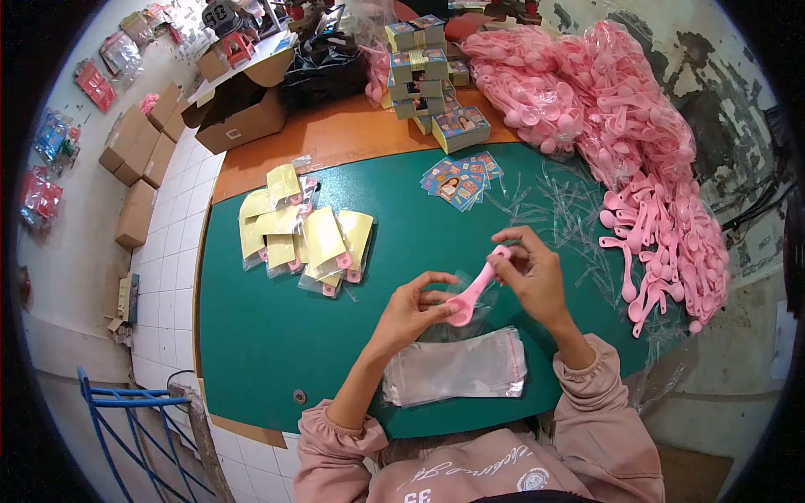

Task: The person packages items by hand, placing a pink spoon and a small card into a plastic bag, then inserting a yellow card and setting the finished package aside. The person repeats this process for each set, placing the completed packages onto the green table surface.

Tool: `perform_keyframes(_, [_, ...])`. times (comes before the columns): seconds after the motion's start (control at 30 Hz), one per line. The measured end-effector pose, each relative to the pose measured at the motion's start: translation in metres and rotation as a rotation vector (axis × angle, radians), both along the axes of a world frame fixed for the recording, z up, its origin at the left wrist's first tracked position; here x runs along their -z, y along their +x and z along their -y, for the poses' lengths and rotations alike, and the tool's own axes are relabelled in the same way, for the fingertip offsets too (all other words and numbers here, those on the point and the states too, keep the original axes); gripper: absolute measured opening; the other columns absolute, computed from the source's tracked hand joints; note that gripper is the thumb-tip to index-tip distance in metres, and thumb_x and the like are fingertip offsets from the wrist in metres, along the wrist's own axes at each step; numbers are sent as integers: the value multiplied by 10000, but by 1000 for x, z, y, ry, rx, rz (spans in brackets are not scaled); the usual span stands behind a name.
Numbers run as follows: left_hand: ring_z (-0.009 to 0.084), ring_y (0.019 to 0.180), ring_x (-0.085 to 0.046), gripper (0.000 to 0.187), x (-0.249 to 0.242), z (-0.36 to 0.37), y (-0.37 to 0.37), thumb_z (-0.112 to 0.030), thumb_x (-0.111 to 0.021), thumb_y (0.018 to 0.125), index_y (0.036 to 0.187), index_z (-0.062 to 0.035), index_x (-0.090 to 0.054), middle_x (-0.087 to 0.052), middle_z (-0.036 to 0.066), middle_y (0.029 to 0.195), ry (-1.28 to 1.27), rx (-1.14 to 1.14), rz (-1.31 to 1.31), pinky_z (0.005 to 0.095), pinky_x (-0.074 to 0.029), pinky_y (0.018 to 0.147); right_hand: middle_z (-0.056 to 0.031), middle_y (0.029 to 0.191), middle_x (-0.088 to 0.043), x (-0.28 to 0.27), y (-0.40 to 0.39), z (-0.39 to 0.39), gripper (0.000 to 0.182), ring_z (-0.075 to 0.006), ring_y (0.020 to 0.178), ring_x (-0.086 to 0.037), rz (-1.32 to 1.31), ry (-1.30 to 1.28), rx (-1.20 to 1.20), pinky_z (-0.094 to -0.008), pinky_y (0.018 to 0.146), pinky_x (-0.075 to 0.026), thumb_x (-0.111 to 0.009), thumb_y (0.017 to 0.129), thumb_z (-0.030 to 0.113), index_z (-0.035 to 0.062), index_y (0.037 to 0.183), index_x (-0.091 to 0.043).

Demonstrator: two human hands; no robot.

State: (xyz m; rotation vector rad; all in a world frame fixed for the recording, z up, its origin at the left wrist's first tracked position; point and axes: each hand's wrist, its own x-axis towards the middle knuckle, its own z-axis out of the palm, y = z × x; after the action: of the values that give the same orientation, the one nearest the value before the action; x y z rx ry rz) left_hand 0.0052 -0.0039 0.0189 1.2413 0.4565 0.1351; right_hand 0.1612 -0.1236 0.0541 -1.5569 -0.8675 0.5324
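Observation:
A pink plastic spoon (477,289) is held slanted between my two hands, over the green table mat. My left hand (417,308) pinches a clear plastic bag by the spoon's bowl; how far the spoon is inside the bag is hard to tell. My right hand (529,272) grips the handle end between thumb and fingers. Just below my hands lies a stack of clear plastic bags (457,367). To the left is a pile of bagged packets with yellow cards (323,236) and pink pieces. Several printed cards (459,182) lie fanned out beyond my hands.
Loose pink spoons (644,243) and large bags of spoons (620,101) fill the right side. Thin clear strips (579,226) are scattered nearby. Stacked card bundles (460,127), a black bag (325,71) and an open cardboard box (243,121) stand at the back.

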Motion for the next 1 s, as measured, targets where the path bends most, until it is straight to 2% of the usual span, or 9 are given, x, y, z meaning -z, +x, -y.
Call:
perform_keyframes(0.13, [118, 849, -599, 303, 0, 1, 0, -104, -571, 844, 1119, 2, -503, -633, 96, 903, 65, -9, 54, 222, -484, 712, -64, 670, -617, 2, 0, 0, 227, -58, 603, -557, 0, -89, -82, -205, 521, -441, -612, 803, 90, 15, 933, -442])
perform_keyframes(0.23, [116, 837, -593, 291, -3, -5, -4, -215, -494, 899, 1064, 17, -555, -631, 91, 911, 163, 128, -196, 216, -473, 707, -66, 632, -607, 3, 2, -2, 244, -67, 567, -554, -79, 4, -12, -216, 504, -444, -624, 801, 104, 13, 902, -421])
perform_keyframes(0.37, [96, 749, -580, 350, -1, -2, -5, -273, -426, 929, 987, 28, -594, -626, 71, 870, -95, 64, -24, 202, -458, 654, -88, 703, -617, 6, -1, -4, 252, -104, 608, -578, -104, 31, -69, -240, 537, -463, -611, 820, 177, 3, 928, -464])
perform_keyframes(0.53, [113, 752, -596, 350, 3, -9, -6, -270, -395, 942, 984, 24, -580, -629, 91, 874, -122, -173, 60, 216, -474, 643, -164, 1124, -523, 14, -7, -31, 329, -242, 1050, -490, 516, 113, -590, -349, 877, -390, -529, 852, 357, 53, 922, -630])
perform_keyframes(0.63, [160, 786, -620, 357, -11, -14, -7, -270, -365, 948, 1065, 30, -520, -621, 132, 934, -197, -336, 136, 260, -516, 649, -164, 1187, -478, 2, 26, -72, 318, -299, 1069, -459, -6, 242, -695, -361, 902, -365, -523, 853, 354, 67, 883, -656])
perform_keyframes(0.73, [171, 782, -622, 363, -17, -18, -9, -280, -365, 947, 1087, 20, -513, -621, 147, 942, -169, -390, 188, 265, -519, 648, -153, 1148, -509, 17, 69, -108, 296, -311, 1053, -470, 140, -56, -386, -369, 874, -390, -593, 798, 333, 74, 932, -644])
perform_keyframes(0.8, [181, 785, -622, 369, -13, -22, -13, -291, -368, 944, 1077, 14, -528, -620, 153, 953, -21, -372, 253, 275, -526, 638, -144, 1008, -581, 57, 89, -119, 348, -315, 976, -522, 986, -411, 102, -377, 822, -420, -661, 719, 291, 56, 970, -608])
perform_keyframes(0.9, [175, 792, -618, 390, -13, -29, -21, -313, -368, 941, 1029, 15, -561, -623, 152, 974, 105, -336, 532, 275, -523, 614, -157, 886, -607, 77, 110, -125, 378, -329, 886, -555, 811, -175, 12, -391, 805, -425, -682, 671, 235, 22, 964, -573])
perform_keyframes(1.0, [238, 773, -636, 392, -14, -32, -18, -298, -345, 943, 1057, 31, -525, -618, 191, 950, 362, -231, 448, 325, -542, 615, -174, 843, -611, 61, 110, -120, 307, -341, 815, -571, 561, -322, 55, -402, 776, -437, -648, 693, 160, 13, 951, -571])
